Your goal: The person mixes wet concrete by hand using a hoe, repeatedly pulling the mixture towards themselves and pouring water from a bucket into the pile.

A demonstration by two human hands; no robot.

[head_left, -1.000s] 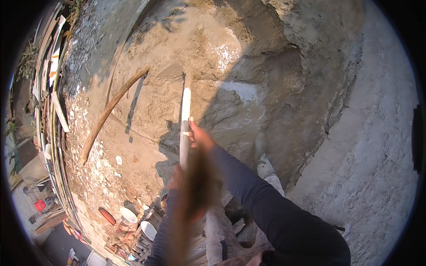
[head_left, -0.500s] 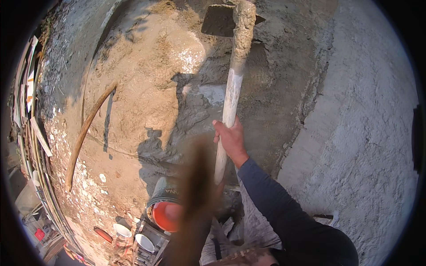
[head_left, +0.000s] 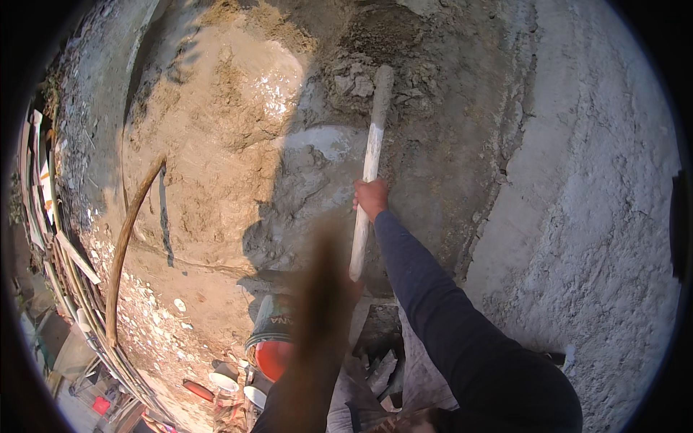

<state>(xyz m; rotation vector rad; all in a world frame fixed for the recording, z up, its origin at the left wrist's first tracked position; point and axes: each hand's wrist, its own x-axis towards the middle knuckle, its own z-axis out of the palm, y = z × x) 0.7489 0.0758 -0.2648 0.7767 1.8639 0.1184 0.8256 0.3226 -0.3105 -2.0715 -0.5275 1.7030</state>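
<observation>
While the right hand (head_left: 372, 198) wraps firmly round the pale wooden handle (head_left: 371, 153) near mid-length, the left hand (head_left: 354, 288) shows only partly at the near end (a dark blur (head_left: 317, 317) covers most of it, so its grip cannot be told). The handle's mud-caked far end is among clumps of wet mix (head_left: 354, 81); any tool head is hidden. Step in hand, by judgement: working the mix. Next move probably calls for a steady two-handed pull. Dark green bucket (head_left: 273, 317), lower left: reddish-orange within, contents unclear. Two white dishes (head_left: 224, 382) nearby; contents indistinct.
</observation>
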